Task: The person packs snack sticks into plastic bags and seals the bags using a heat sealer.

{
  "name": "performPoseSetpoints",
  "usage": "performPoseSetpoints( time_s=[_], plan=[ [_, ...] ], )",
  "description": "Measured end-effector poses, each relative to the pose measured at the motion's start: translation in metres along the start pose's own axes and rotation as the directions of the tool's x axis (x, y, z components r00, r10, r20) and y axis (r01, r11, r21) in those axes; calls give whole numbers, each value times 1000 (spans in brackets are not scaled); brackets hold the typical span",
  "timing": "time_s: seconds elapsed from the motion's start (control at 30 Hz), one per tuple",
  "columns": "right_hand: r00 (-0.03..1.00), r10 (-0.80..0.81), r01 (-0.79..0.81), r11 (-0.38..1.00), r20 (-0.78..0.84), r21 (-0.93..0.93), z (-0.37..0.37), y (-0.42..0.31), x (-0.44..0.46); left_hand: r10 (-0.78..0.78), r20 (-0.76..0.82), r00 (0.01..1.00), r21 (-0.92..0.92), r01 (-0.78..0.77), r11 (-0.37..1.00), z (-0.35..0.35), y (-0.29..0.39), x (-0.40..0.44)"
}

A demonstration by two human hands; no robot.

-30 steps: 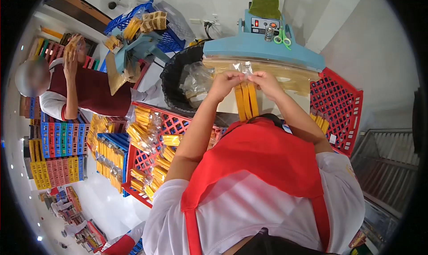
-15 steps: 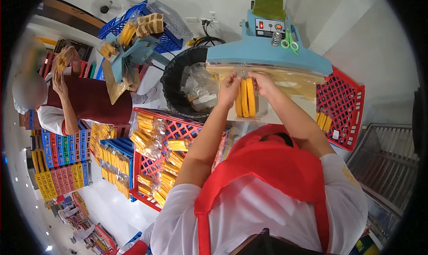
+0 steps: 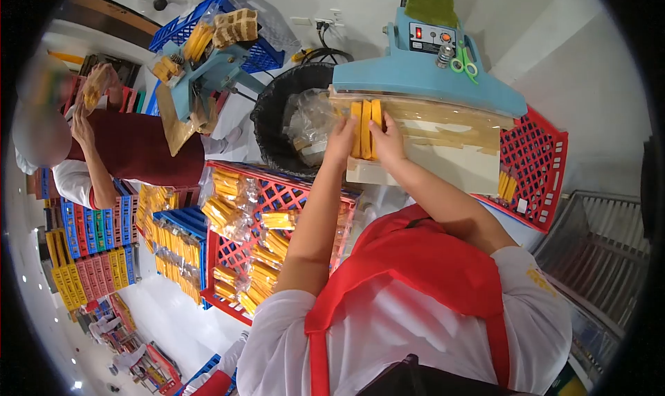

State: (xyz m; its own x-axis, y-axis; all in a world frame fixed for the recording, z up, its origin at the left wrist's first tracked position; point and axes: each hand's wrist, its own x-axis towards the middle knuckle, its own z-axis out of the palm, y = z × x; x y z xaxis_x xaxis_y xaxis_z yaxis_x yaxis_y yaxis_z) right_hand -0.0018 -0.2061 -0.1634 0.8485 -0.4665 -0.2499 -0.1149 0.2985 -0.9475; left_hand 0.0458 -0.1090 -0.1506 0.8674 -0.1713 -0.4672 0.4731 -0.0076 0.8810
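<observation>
My left hand (image 3: pixel 339 141) and my right hand (image 3: pixel 389 141) close on the two sides of a clear bag of long yellow sticks (image 3: pixel 366 130). The pack's upper end lies at the front edge of a blue bag sealer (image 3: pixel 429 81), close below its long jaw. Beneath my right hand is the sealer's pale work shelf (image 3: pixel 443 164), with a brown, worn strip along its back. Whether the bag's top edge lies between the sealing bars is hidden.
Left of the sealer stands a black-lined bin (image 3: pixel 277 112) with clear plastic scraps. A red crate (image 3: pixel 267 198) holds several yellow packs; another red crate (image 3: pixel 540 153) stands right. Green scissors (image 3: pixel 465 65) hang on the sealer. A co-worker in a maroon apron (image 3: pixel 138 150) handles a pack at left.
My hands have gone from pinching the bag's top to gripping the sides of its filled part. The pack has shifted left and up, toward the sealer's left end.
</observation>
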Motion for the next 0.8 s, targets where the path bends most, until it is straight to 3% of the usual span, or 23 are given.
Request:
performPoseSetpoints(
  time_s=[0.03, 0.1, 0.3, 0.43, 0.53, 0.67, 0.77, 0.8],
  plan=[
    [999, 6, -5, 1000, -44, 11, 4, 3, 0, -1, 4, 1000, 4, 1, 1000, -2, -2, -8],
    [995, 49, -46, 998, -91, 33, 13, -2, -7, 88, 366, 926, -64, -70, 996, -9, -5, -23],
    [996, 3, 3, 998, -86, 69, 16, 20, 1, 27, 426, 904, 54, -55, 997, -23, -5, -9],
    [996, 63, -75, 973, 62, 219, 6, 14, 2, 10, 378, 926, 61, -35, 998, -18, -4, -14],
    [992, 125, -126, 971, 21, 201, -4, 6, -2, 46, 359, 932, -62, -26, 998, -15, -7, -11],
    [990, 109, -115, 992, 94, 60, -28, 18, 0, 105, 345, 933, -14, -106, 994, -18, -14, -5],
    [995, 94, -91, 993, 44, -72, -43, 4, -17, 177, 54, 983, -25, -176, 984, -26, -34, 6],
    [997, 80, -78, 994, 17, -83, -54, 4, -21, 174, 37, 984, -32, -173, 984, -37, -34, -5]
  ],
)
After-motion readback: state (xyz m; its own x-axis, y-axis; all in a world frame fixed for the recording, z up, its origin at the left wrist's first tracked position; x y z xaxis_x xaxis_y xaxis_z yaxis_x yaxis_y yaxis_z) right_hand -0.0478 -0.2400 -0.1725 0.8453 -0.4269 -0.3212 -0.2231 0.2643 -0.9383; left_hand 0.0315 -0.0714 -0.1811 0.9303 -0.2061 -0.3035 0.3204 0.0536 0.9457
